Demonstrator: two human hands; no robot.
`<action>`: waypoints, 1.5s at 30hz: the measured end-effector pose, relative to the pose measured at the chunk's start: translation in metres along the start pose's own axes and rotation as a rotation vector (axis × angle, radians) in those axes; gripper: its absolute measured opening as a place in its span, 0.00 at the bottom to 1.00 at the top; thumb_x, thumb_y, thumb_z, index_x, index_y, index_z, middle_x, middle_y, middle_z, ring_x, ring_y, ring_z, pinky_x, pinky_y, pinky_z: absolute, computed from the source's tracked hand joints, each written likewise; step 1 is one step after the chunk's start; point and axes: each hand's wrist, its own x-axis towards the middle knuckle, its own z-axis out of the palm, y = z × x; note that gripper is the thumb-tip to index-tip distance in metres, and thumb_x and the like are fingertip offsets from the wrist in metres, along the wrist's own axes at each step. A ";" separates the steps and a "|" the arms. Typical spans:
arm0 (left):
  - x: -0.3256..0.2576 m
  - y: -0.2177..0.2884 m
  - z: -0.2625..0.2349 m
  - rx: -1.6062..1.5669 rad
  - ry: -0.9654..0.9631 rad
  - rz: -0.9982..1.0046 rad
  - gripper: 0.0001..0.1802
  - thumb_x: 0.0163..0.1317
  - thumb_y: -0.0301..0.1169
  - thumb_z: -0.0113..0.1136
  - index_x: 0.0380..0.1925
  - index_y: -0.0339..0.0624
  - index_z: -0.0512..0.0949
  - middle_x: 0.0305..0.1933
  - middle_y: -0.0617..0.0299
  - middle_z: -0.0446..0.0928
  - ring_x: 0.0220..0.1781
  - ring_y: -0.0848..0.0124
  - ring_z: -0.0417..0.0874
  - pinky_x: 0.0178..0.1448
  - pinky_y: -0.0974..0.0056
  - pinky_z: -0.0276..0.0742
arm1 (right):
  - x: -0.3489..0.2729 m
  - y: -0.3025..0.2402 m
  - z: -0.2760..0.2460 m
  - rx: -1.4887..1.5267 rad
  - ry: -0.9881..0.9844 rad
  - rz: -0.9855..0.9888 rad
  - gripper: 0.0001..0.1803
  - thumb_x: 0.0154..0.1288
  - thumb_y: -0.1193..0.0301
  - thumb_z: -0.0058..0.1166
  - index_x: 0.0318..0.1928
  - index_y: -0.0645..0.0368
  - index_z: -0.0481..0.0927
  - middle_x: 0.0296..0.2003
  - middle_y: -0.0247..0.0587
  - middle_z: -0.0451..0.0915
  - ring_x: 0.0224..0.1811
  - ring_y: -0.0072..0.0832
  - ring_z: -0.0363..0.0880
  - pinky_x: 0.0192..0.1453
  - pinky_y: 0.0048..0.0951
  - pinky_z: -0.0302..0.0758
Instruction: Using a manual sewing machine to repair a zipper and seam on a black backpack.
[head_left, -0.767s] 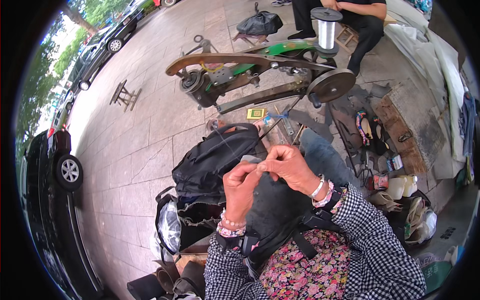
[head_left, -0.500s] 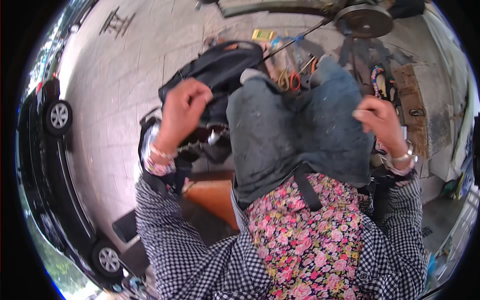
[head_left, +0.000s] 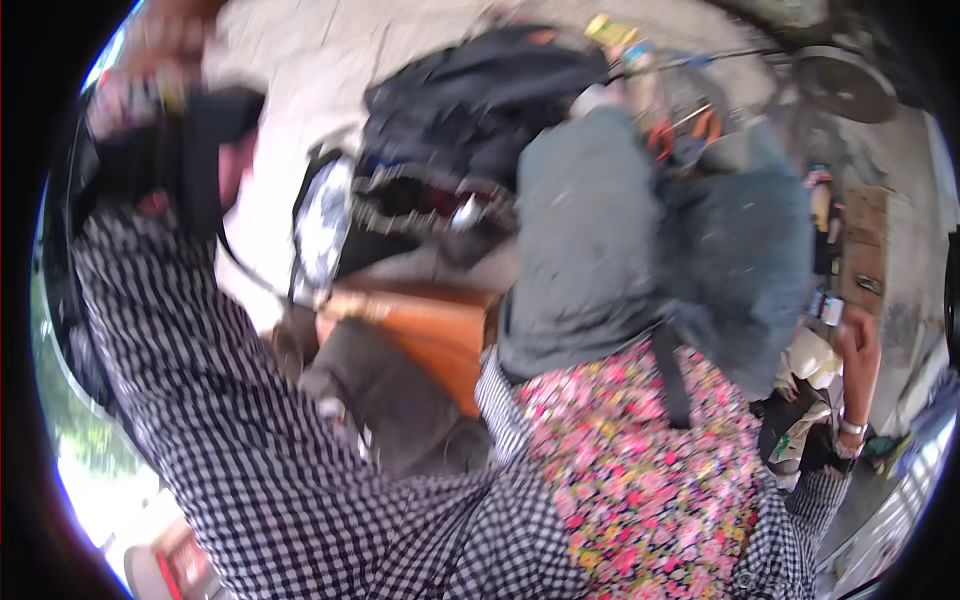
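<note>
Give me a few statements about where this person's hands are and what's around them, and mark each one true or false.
1. The left hand is raised toward the upper left of the view. True.
2. The two hands are pressed together in front of the chest. False: they are far apart, with the right hand out at the right side.
3. A black open bag lies on the ground ahead of the knees. True.
4. The right hand clearly grips a pair of scissors. False: no scissors show in it; blur hides what, if anything, it holds.
5. The floral apron is plain white. False: it is pink and many-coloured.
</note>
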 end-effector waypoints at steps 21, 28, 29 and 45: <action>0.004 -0.106 0.156 -0.590 0.619 -0.333 0.03 0.56 0.25 0.53 0.27 0.37 0.73 0.21 0.70 0.69 0.20 0.83 0.66 0.25 0.77 0.62 | 0.188 -0.155 0.089 0.516 -0.089 0.005 0.18 0.54 0.62 0.54 0.36 0.66 0.71 0.24 0.34 0.73 0.22 0.17 0.70 0.18 0.19 0.69; 0.013 -0.115 0.148 -0.658 0.667 -0.384 0.03 0.57 0.25 0.53 0.28 0.37 0.72 0.22 0.70 0.70 0.19 0.83 0.66 0.24 0.77 0.62 | 0.184 -0.160 0.083 0.404 0.249 -0.158 0.11 0.56 0.67 0.50 0.35 0.63 0.72 0.20 0.27 0.68 0.14 0.12 0.61 0.13 0.17 0.60; 0.016 -0.114 0.146 -0.651 0.660 -0.386 0.03 0.57 0.25 0.53 0.28 0.37 0.72 0.22 0.70 0.70 0.18 0.83 0.65 0.23 0.77 0.62 | 0.182 -0.161 0.077 0.363 0.295 -0.180 0.10 0.56 0.68 0.50 0.35 0.62 0.72 0.19 0.27 0.67 0.15 0.11 0.60 0.14 0.16 0.59; 0.006 -0.119 0.142 -1.742 0.708 0.253 0.06 0.60 0.34 0.52 0.29 0.45 0.68 0.24 0.69 0.58 0.23 0.78 0.58 0.27 0.71 0.59 | 0.180 -0.167 0.060 -0.513 0.922 -0.589 0.13 0.42 0.73 0.56 0.31 0.61 0.72 0.53 0.47 0.66 0.54 0.45 0.63 0.55 0.40 0.61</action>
